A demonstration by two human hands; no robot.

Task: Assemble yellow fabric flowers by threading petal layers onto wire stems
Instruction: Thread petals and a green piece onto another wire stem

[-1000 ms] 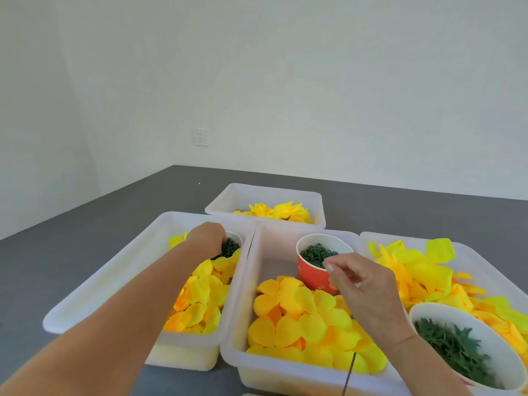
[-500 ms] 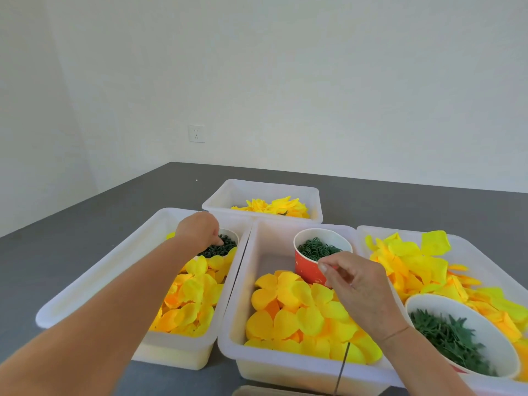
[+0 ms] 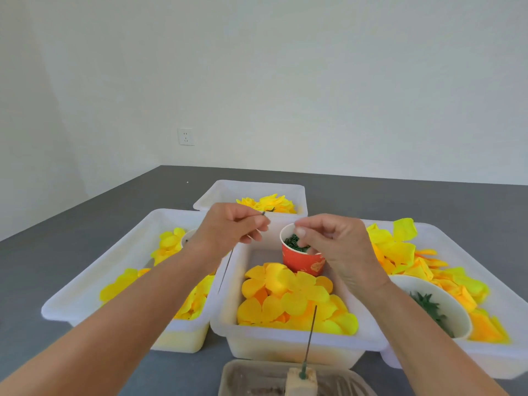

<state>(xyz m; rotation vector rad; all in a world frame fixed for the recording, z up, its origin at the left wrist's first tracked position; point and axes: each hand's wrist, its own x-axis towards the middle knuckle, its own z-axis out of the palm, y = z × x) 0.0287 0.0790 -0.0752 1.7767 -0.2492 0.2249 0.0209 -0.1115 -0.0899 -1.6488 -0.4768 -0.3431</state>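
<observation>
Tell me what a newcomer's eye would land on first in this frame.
Probably the two raised hands at centre: the left hand pinches a thin wire stem, while the right hand hovers with curled fingers over a red cup of green bits. Around them, white tubs of bright yellow petals fill the grey table, and another wire stands upright in a block nearest the camera.
</observation>
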